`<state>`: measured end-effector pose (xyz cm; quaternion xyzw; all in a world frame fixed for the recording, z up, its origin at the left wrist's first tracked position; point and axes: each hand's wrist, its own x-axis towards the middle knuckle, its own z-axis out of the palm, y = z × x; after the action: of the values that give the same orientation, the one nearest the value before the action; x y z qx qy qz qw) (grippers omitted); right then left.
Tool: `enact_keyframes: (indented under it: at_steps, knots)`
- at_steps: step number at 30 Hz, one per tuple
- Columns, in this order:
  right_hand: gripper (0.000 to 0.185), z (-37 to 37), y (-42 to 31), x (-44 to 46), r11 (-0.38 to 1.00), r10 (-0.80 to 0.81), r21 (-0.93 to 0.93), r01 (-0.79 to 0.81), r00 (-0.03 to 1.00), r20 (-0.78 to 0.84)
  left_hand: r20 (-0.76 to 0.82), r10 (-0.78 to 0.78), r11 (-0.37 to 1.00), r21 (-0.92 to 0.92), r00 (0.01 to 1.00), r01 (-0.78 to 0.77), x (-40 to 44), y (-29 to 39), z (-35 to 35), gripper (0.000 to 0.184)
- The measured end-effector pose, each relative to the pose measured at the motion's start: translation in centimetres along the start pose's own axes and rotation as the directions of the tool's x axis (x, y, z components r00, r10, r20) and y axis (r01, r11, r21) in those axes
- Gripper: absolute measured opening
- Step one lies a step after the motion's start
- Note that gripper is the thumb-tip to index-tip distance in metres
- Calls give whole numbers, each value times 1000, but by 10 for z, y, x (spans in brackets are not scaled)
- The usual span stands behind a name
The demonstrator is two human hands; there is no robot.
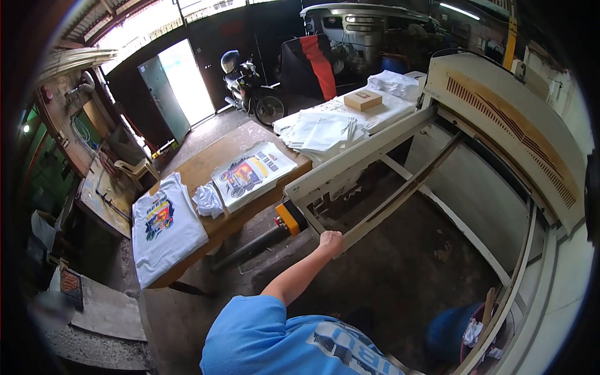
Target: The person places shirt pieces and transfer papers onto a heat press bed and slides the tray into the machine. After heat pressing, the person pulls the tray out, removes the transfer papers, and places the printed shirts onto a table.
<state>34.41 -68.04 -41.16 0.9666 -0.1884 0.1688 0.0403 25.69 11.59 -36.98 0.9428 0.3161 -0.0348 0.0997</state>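
Observation:
My left hand [331, 242] is closed round the near corner of a long pale metal frame [375, 222], with the arm stretched forward from a blue sleeve. Just left of the hand is a yellow and black box-shaped part [290, 219] under the frame's end. My right hand does not show. To the left, a wooden table [253, 139] bears a printed white shirt [178, 250], a crumpled white cloth [207, 201] and a stack of printed white pieces [240, 178].
A large vented machine cover [494, 106] stands at the right. Beyond the frame, a white table [394, 115] holds white cloths [325, 132] and a cardboard box [362, 100]. A motorcycle [250, 94] is farther back; a blue bin [447, 334] sits low right.

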Motion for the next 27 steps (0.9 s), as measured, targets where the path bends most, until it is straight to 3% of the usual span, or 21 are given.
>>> enact_keyframes:
  at_steps: [5,7,8,9,11,15,17,18,19,21,22,26,27]
  knots:
    - [60,0,-7,9,993,113,15,-119,971,209,-9,11,1000,4,1000,-11,0,4,1,24]
    - [57,-1,-13,0,999,37,-9,-37,999,-28,48,23,999,48,999,-25,3,1,3,38]
    - [56,-2,-17,-4,997,-62,-59,49,965,-255,50,12,998,53,999,-15,5,1,4,39]
    - [56,-6,-21,-4,998,-50,-56,37,965,-259,45,23,998,55,999,-25,6,0,5,39]
    - [57,-12,-21,-4,992,87,-95,-84,996,23,57,13,999,37,998,-15,6,-1,7,40]
    - [71,-7,-18,-2,991,135,2,-135,991,-2,60,26,998,48,998,-29,3,2,0,41]
    - [90,-12,-25,-9,989,128,-62,-138,982,-141,77,20,997,75,997,-26,0,4,-2,42]
    - [100,-19,-28,-13,992,121,-17,-124,987,-109,39,28,997,74,999,-31,0,4,-2,37]
    - [100,-31,-37,-16,991,134,-9,-135,986,-98,0,38,997,73,999,-38,0,2,-1,32]
    - [99,-52,-48,-20,960,197,199,-199,980,28,5,51,997,65,999,-51,2,-1,1,32]
    - [98,-36,-39,-15,995,101,31,-98,990,-95,3,51,998,45,999,-51,-1,1,-2,32]
    - [98,-30,-37,-15,995,97,21,-95,987,-131,-37,21,1000,16,999,-21,-3,3,-1,30]
    - [90,-31,-37,-14,995,98,40,-93,984,-148,-34,21,1000,21,999,-21,-3,1,0,30]
